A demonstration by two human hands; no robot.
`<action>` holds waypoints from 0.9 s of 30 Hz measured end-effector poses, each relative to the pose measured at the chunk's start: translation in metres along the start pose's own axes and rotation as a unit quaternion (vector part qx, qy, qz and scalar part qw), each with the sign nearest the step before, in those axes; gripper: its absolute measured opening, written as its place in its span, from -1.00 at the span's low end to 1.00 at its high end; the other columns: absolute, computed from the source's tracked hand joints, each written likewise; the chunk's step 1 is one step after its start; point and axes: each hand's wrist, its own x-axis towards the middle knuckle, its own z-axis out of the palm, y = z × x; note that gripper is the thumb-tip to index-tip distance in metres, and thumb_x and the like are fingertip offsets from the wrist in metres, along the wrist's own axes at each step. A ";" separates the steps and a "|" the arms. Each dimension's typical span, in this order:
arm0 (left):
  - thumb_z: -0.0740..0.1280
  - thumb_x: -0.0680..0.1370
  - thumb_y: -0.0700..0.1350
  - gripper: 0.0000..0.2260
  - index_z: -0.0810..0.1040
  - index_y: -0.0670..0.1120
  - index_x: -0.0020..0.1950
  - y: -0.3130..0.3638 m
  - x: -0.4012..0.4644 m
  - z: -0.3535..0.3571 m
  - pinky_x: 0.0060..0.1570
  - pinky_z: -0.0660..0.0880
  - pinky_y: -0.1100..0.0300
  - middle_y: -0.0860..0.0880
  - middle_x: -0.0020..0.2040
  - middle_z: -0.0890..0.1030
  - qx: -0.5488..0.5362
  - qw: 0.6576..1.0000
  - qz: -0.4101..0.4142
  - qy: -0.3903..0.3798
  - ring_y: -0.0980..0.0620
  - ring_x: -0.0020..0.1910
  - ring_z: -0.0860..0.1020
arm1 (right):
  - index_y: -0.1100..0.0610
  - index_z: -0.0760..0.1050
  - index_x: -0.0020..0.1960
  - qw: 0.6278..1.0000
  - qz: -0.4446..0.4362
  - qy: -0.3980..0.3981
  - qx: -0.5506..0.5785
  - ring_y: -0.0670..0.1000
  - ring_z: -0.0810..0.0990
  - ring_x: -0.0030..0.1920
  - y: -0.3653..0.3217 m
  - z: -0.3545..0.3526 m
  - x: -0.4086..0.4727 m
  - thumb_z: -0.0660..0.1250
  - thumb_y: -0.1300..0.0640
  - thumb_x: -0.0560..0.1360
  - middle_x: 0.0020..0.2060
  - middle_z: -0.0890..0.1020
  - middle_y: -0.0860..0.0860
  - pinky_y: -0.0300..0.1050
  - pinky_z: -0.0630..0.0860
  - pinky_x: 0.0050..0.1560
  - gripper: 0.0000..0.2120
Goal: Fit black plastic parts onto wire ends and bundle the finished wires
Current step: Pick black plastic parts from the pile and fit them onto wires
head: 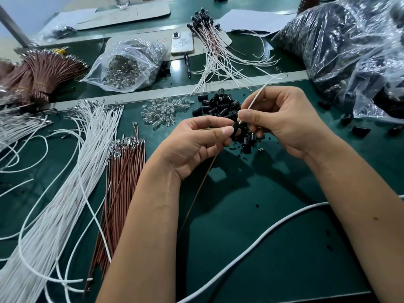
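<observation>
Your left hand (196, 141) pinches a black plastic part (236, 127) between thumb and fingertips, above the loose heap of black parts (218, 106) toward the far edge of the worktop (262, 237). Your right hand (284, 123) grips a white wire (260, 92), its long axis rising up and away to the right, its lower end touching the part. Judgement: push along that axis. A brown wire (196, 193) trails from the left hand toward the near edge.
</observation>
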 end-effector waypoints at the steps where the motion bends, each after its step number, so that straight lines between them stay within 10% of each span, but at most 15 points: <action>1: 0.48 0.32 -0.25 -0.81 0.68 -0.16 -0.08 0.000 0.000 0.001 -0.25 0.58 0.34 -0.14 -0.14 0.71 0.009 1.000 0.002 0.003 0.08 -0.33 0.63 | 0.15 0.66 -0.12 1.000 0.005 -0.005 0.010 -0.01 0.57 -0.41 0.000 0.000 0.000 0.61 0.10 0.33 -0.33 0.68 0.11 -0.21 0.51 -0.43 -0.79; 27: 0.51 0.35 -0.26 -0.84 0.69 -0.16 -0.10 -0.007 0.005 0.007 -0.18 0.58 0.29 -0.15 -0.20 0.71 0.026 0.994 0.096 0.045 0.01 -0.25 0.67 | 0.18 0.66 -0.20 0.997 0.052 0.059 0.026 -0.06 0.45 -0.45 0.000 0.012 -0.003 0.62 0.09 0.29 -0.43 0.62 0.01 -0.27 0.38 -0.53 -0.79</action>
